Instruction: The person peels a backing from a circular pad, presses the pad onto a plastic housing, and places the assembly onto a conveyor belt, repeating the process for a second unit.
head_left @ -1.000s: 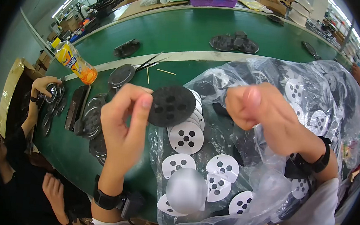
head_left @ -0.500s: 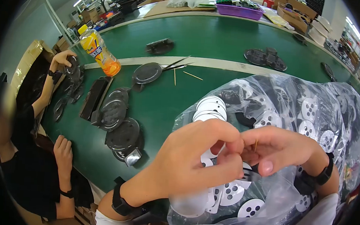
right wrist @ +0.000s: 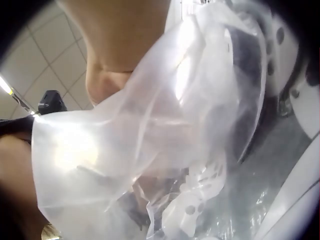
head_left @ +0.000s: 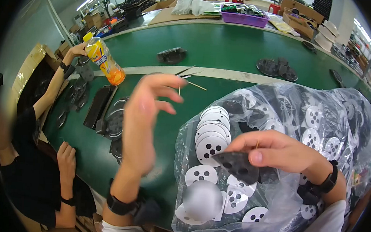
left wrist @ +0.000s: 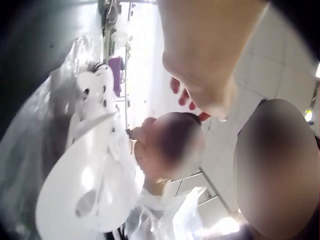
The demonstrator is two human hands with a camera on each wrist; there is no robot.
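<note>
In the head view my right hand (head_left: pixel 283 154) pinches a thin black disc (head_left: pixel 237 166) with round holes between thumb and fingers, tilted over the plastic bag. A wooden toothpick (head_left: pixel 257 144) stands up from among those fingers. My left hand (head_left: pixel 141 126), blurred, is raised over the green table with its fingers loosely bent and nothing in them. Close beyond its fingertips lie two toothpicks (head_left: pixel 197 86) and dark tweezers (head_left: pixel 184 71). White discs (head_left: pixel 211 148) with dark holes form an overlapping row left of the held disc. In the right wrist view, clear plastic (right wrist: pixel 150 130) covers much of my hand.
A large clear plastic bag (head_left: pixel 276 92) with more white discs spreads across the right side. Black round parts (head_left: pixel 113 122) and a long black piece (head_left: pixel 98 106) lie to the left. A drink bottle (head_left: pixel 106 62) stands behind them. Another person's hand (head_left: pixel 78 50) reaches near it.
The black disc has passed from my left hand to my right. After meeting over the bag, the hands have parted, my left moving left toward the toothpicks and tweezers.
</note>
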